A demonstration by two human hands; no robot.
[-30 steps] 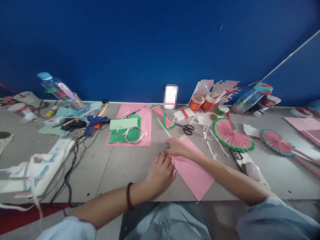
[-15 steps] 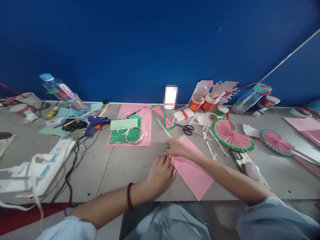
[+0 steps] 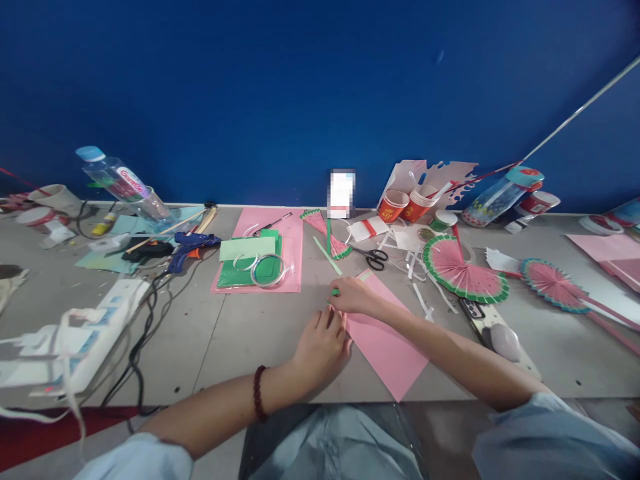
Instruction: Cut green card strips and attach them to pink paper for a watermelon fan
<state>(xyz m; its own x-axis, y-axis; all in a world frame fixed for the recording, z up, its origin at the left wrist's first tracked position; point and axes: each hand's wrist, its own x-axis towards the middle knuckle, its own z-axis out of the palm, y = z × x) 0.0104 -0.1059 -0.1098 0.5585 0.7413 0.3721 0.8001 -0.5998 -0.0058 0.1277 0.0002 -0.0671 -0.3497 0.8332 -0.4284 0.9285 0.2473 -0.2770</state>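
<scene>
A pink paper sheet (image 3: 387, 343) lies slanted on the grey table (image 3: 240, 333) in front of me. My left hand (image 3: 320, 343) rests on its left edge with fingers curled, pressing the paper down. Just beyond it, my right hand (image 3: 353, 295) is pinched shut on a small green strip (image 3: 335, 292) at the sheet's upper left edge. Whether the strip touches the pink paper I cannot tell.
Black scissors (image 3: 373, 256) and white paper scraps lie behind the hands. Two watermelon paper fans (image 3: 463, 270) sit to the right, paper cups (image 3: 407, 203) at the back. Left: green and pink sheets with a tape roll (image 3: 267, 269), a glue gun (image 3: 193, 243), a power strip (image 3: 70, 337), cables, a bottle (image 3: 123, 181).
</scene>
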